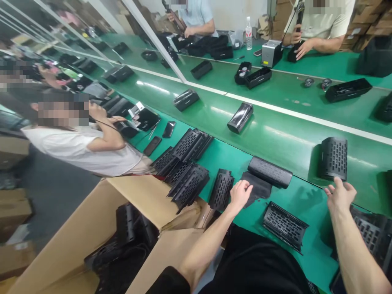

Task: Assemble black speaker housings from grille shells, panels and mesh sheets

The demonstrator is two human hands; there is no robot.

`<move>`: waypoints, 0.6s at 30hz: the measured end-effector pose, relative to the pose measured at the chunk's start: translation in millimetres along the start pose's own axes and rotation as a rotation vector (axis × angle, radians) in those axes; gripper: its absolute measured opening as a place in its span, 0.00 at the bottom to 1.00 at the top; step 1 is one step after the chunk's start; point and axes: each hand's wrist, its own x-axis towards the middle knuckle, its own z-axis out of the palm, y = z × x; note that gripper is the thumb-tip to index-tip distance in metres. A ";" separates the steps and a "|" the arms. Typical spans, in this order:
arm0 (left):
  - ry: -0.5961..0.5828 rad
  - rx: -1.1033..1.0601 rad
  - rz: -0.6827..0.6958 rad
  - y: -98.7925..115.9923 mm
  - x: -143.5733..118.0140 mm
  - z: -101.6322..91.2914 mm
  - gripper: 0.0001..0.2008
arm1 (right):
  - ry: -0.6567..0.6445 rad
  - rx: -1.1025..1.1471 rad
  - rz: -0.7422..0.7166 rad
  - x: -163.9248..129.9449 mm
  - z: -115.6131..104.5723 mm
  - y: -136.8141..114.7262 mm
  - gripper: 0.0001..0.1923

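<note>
Single head-worn view, forward and down, close over the green workbench (232, 161).

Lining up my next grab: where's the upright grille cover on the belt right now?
In the head view the upright grille cover stands on the green belt, just beyond the right hand, right of the flat black shell.

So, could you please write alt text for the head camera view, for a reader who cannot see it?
A person's left hand rests on a flat black sheet on a green workbench, while the right hand reaches toward an upright perforated black grille on the conveyor belt. More grilles lie about; co-workers sit nearby.
</note>
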 end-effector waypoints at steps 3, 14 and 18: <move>-0.087 0.059 0.055 22.0 15.1 26.7 0.06 | -0.103 0.000 -0.010 -49.9 -16.4 15.7 0.33; -0.195 -0.028 0.280 18.4 -4.6 6.1 0.12 | -0.518 -0.105 0.090 -162.5 -2.6 61.3 0.24; -0.169 -0.158 0.316 17.8 -27.4 -5.5 0.14 | -0.704 -0.145 0.215 -179.8 36.4 73.6 0.19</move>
